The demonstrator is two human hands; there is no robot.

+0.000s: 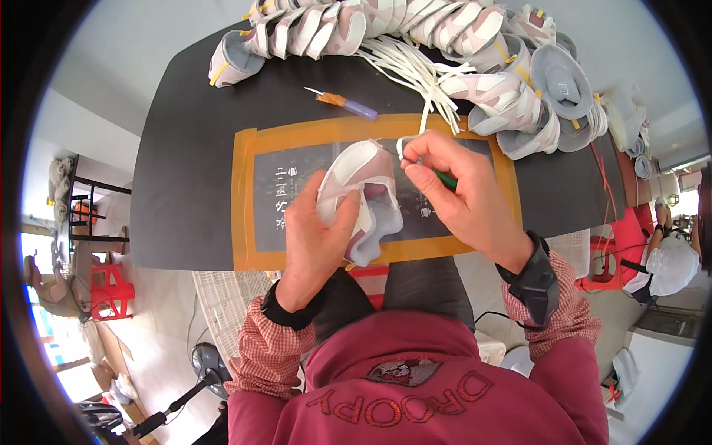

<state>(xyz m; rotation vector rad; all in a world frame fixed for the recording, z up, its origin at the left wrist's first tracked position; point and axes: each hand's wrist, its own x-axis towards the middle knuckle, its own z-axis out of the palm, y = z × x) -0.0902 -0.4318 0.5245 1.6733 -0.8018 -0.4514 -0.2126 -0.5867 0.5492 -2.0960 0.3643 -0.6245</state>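
Centre frame, my left hand [315,237] grips a pink-and-white shoe upper [361,194], while my right hand [452,196], just beside it, pinches a green-handled tool [445,179] and a white lace [406,142]. Beneath lies a black table [193,148] with an orange-taped mat [248,200]; more uppers [475,44] crowd the frame's top, red stools [111,285] stand at lower left.

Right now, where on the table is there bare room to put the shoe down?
The left end of the table is bare, from the orange-taped mat out to the table's left edge. A smaller strip lies between the mat and the knife. The far edge and right end are crowded with shoes and white straps.
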